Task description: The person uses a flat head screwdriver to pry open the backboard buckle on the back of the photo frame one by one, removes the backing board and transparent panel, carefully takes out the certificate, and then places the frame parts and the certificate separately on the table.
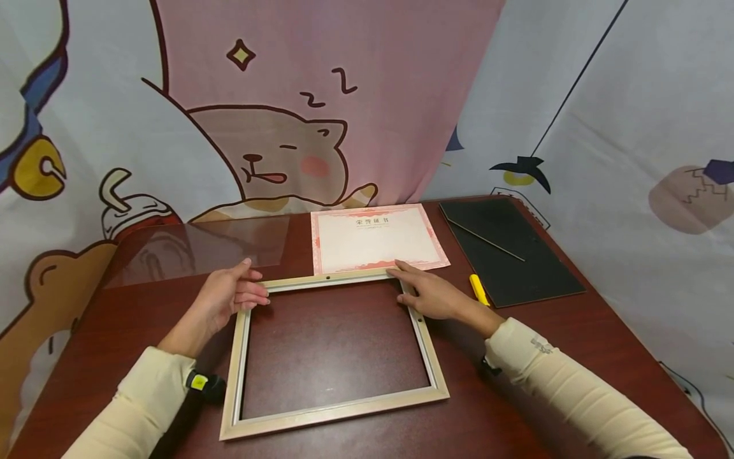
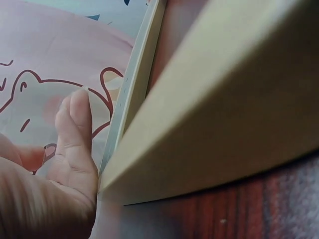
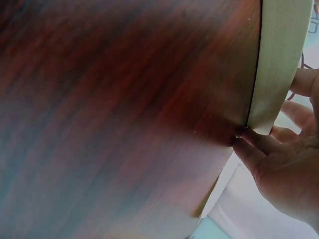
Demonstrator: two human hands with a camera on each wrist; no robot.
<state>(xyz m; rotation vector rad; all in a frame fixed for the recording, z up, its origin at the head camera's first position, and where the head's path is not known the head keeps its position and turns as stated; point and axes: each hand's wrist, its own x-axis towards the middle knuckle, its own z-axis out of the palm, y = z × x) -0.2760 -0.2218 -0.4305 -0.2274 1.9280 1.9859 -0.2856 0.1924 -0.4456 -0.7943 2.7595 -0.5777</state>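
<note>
A pale wooden picture frame (image 1: pixel 338 413) lies on the table with no panel in it, its inner rabbet facing up. My right hand (image 1: pixel 432 294) holds its far right corner, fingers over the far bar and thumb at the inner edge. In the right wrist view, the fingertips (image 3: pixel 244 144) meet at the end of a bar. At the far left corner is my left hand (image 1: pixel 220 298), thumb raised and fingers loosely bent over the corner. The left wrist view shows that hand (image 2: pixel 70 164) alongside the frame's outer side (image 2: pixel 199 139).
Behind the frame lies a red-bordered certificate (image 1: pixel 373 242). A clear sheet (image 1: pixel 201 248) is at the back left. On the right, a black backing board (image 1: pixel 516 268) carries a thin stick (image 1: pixel 487 241). Beside it is a small yellow-handled tool (image 1: pixel 478 288). A printed curtain hangs behind the table.
</note>
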